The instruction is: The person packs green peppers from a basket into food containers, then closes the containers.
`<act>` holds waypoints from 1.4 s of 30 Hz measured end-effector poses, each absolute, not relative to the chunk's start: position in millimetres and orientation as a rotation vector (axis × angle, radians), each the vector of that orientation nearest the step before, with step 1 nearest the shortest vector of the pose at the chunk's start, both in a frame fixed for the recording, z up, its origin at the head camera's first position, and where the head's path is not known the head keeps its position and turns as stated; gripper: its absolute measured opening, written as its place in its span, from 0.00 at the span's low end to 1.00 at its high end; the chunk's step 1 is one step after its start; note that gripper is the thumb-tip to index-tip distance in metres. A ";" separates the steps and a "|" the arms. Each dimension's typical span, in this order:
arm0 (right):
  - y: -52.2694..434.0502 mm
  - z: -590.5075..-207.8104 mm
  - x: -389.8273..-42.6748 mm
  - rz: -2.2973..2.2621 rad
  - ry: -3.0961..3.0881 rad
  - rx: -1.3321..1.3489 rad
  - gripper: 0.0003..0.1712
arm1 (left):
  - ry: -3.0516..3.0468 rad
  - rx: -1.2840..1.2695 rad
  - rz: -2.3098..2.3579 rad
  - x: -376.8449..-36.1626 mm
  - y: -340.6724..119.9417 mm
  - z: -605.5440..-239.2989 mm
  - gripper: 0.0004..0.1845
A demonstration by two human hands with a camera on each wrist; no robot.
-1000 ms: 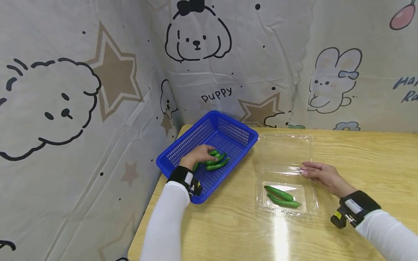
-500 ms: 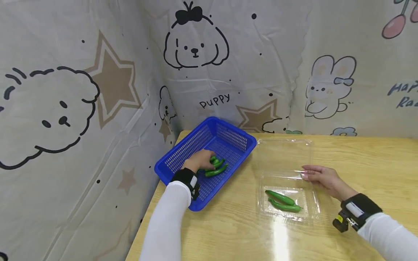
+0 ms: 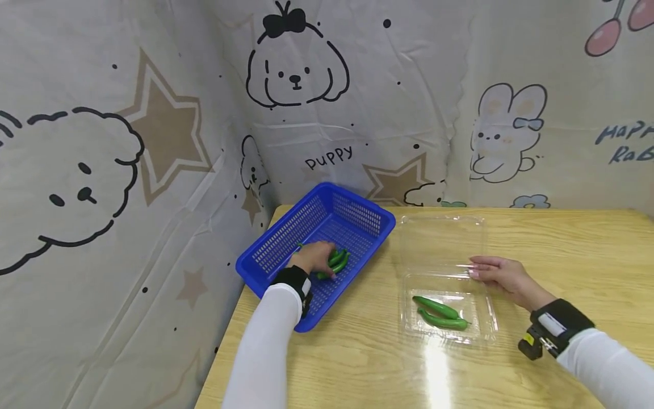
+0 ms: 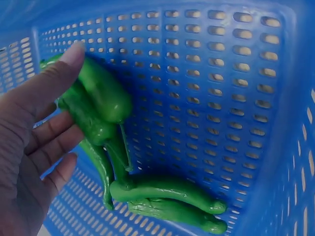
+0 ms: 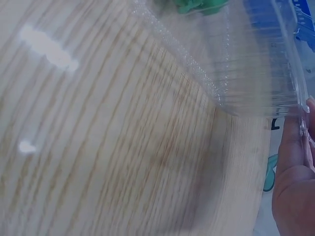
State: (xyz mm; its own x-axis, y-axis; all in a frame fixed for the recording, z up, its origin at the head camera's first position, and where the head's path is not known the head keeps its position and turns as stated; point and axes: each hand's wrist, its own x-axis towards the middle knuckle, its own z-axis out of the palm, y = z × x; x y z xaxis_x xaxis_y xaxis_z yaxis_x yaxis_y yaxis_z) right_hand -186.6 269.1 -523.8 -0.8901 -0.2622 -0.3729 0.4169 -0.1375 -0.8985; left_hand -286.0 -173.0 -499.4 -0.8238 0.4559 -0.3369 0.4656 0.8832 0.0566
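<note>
In the blue basket [image 3: 357,216] at the tabletop's [image 3: 357,352] far left corner, the left hand [image 3: 313,257] grips green peppers [image 4: 98,105], thumb and fingers curled round them. The right hand [image 3: 503,275] lies flat, fingers straight, touching the clear plastic box [image 3: 487,318] near the tabletop's middle, where two more peppers [image 3: 439,312] lie.

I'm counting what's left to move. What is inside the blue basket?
The blue perforated plastic basket holds several glossy green peppers; the left hand curls its grip round some. The hand hides part of the pile, so an exact count cannot be given.
</note>
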 end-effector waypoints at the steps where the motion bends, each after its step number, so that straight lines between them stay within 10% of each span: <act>1: 269.6 -524.0 -186.5 -2.075 1.700 0.174 0.15 | 2.708 0.716 -0.085 -285.9 -172.1 -500.8 0.35; 42: 270.5 -530.5 -183.1 -2.125 1.559 0.191 0.17 | 2.705 0.596 -0.053 -275.9 -171.9 -475.8 0.18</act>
